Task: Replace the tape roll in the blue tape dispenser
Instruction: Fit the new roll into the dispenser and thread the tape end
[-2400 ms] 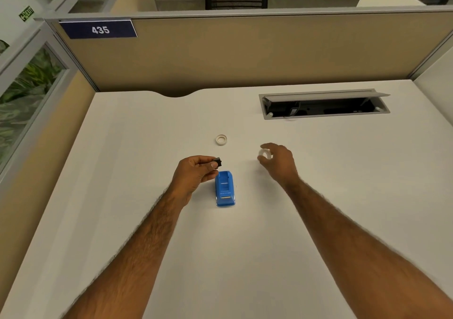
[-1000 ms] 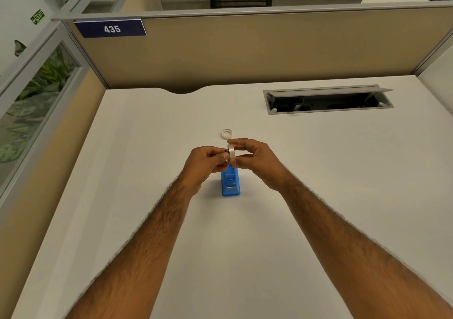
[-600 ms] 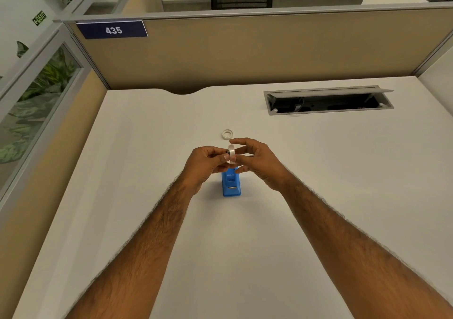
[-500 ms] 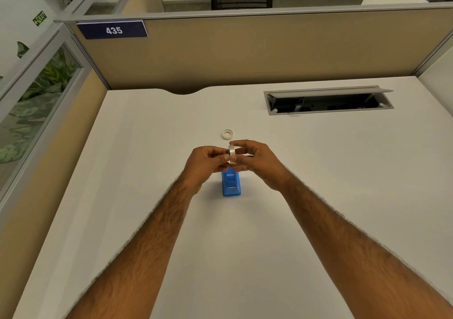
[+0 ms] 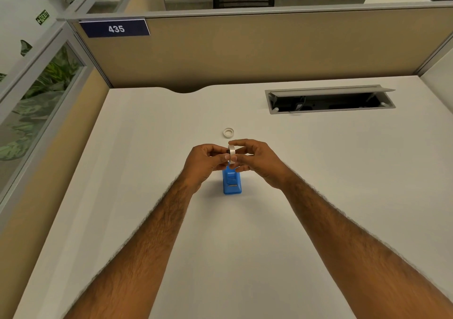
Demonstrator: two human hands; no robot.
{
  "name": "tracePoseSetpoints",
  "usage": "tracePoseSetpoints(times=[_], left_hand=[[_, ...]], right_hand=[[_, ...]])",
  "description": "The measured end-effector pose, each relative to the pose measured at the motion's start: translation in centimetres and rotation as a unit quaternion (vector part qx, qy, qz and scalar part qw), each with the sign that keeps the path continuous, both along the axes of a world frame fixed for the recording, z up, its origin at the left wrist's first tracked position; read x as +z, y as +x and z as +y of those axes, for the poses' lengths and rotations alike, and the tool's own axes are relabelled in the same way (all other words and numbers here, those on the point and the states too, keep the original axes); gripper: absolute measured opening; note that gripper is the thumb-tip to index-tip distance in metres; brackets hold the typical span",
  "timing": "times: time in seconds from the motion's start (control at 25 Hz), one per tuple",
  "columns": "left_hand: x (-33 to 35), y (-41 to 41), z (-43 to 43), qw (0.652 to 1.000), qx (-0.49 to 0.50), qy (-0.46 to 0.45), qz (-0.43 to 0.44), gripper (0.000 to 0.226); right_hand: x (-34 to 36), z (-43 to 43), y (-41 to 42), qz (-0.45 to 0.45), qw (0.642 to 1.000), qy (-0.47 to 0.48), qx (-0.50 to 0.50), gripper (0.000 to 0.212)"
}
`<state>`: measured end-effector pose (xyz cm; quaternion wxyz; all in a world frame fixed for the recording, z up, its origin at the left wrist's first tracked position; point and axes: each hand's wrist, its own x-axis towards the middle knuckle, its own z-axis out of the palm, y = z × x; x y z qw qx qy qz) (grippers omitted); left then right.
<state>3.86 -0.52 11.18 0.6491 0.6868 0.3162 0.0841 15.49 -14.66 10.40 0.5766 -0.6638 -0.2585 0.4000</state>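
Observation:
The blue tape dispenser (image 5: 232, 181) stands on the white desk (image 5: 318, 196), its far end hidden under my fingers. Just above it I hold a clear tape roll (image 5: 231, 150) on edge between both hands. My right hand (image 5: 257, 160) pinches the roll from the right. My left hand (image 5: 204, 162) meets it from the left, fingertips closed on a small black hub that is almost hidden against the roll. A second, white tape ring (image 5: 228, 132) lies flat on the desk a little beyond my hands.
An open cable tray (image 5: 328, 99) with a raised grey flap is sunk into the desk at the back right. Beige partition walls (image 5: 245, 53) close the desk at the back and left, with a sign reading 435 (image 5: 115, 28).
Earlier my left hand held the black hub alone and my right hand reached for the roll on the desk. Both hands have since come together above the dispenser and barely moved in the last second.

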Motion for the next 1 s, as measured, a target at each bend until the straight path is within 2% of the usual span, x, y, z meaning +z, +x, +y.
tracePoseSetpoints(times=[0.28,0.56,0.84,1.0], left_hand=[[-0.2,-0.1,0.1,1.000,-0.007,0.000,-0.002,0.018],[-0.1,0.0,0.2,1.000,-0.009,-0.002,0.000,0.018],[-0.4,0.0,0.3,1.000,-0.005,-0.005,0.004,0.020],[-0.8,0.2,0.3,1.000,-0.006,0.003,0.012,0.021]], right_hand=[[-0.2,-0.1,0.1,0.006,1.000,-0.008,-0.003,0.039],[-0.3,0.2,0.3,-0.024,0.999,-0.025,0.003,0.053],[-0.3,0.4,0.8,0.010,0.999,-0.039,0.018,0.047],[-0.1,0.7,1.4,-0.043,0.994,-0.094,0.043,0.046]])
